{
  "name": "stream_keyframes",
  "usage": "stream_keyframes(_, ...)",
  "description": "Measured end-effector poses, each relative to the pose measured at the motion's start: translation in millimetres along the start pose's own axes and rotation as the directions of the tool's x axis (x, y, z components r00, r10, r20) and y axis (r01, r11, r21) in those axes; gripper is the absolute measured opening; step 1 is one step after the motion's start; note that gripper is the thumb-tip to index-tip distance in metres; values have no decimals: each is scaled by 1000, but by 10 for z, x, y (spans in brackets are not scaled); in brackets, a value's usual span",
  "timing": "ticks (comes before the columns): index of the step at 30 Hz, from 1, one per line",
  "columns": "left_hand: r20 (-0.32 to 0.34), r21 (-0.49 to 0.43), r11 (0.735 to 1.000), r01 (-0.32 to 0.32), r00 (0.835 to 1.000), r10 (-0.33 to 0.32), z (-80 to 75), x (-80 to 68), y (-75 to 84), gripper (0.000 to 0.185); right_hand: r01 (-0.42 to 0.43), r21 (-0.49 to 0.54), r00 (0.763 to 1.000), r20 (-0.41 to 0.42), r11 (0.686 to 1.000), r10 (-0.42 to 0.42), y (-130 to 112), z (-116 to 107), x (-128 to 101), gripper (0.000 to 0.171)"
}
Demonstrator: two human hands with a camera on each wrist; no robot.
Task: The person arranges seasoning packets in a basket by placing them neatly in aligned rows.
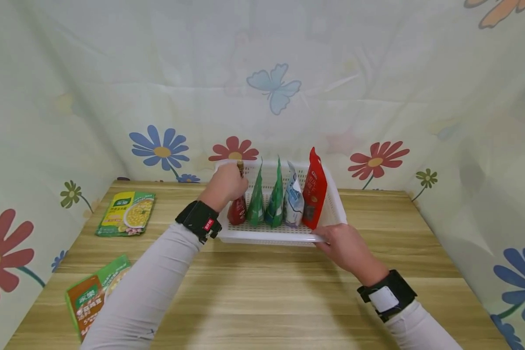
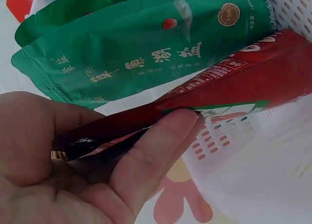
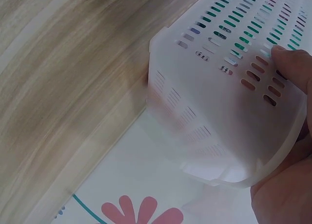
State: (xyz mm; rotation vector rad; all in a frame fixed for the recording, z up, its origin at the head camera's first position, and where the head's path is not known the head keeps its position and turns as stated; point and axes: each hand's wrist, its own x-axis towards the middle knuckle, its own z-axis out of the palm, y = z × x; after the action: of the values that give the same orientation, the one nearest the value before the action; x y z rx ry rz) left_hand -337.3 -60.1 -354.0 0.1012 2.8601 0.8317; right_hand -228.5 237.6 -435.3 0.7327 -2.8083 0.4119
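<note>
A white perforated plastic basket (image 1: 267,236) stands at the back of the table with several pouches upright in a row. My left hand (image 1: 227,183) pinches the upper end of a dark red pouch (image 2: 234,82) at the basket's left side; the pouch's lower part is inside the basket. Beside it stand two green pouches (image 1: 255,204) (image 2: 146,48), a white-and-blue pouch (image 1: 294,201) and a bright red packet (image 1: 315,192). My right hand (image 1: 343,245) grips the front rim near the right corner, thumb against the outer wall in the right wrist view.
On the table's left lie a yellow-green soup packet (image 1: 127,214) and a brown-and-green packet (image 1: 89,296), the latter partly covered by my left sleeve. The wooden tabletop (image 1: 262,301) meets a flower-printed cloth (image 1: 192,97) behind the basket and at both sides.
</note>
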Motion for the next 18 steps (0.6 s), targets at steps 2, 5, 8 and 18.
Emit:
stream_keyframes(2, 1, 4, 1000, -4, 1000, 4, 4, 7, 2, 22, -2, 0, 1000, 4, 1000, 2, 2, 0, 0, 28)
stream_keyframes(5, -4, 1, 1000, -7, 1000, 7, 12, 11, 2, 23, -11, 3, 1000, 12, 1000, 11, 5, 2, 0, 29)
stream_keyframes(8, -12, -20, 1000, 5, 1000, -6, 14, 7, -11, 21, -17, 1, 1000, 16, 1000, 17, 1, 9, 5, 29)
stream_keyframes(18, -36, -32, 998, -47, 998, 46, 11, -82, -77, 33, -2, -9, 1000, 4, 1000, 2, 4, 8, 0, 28)
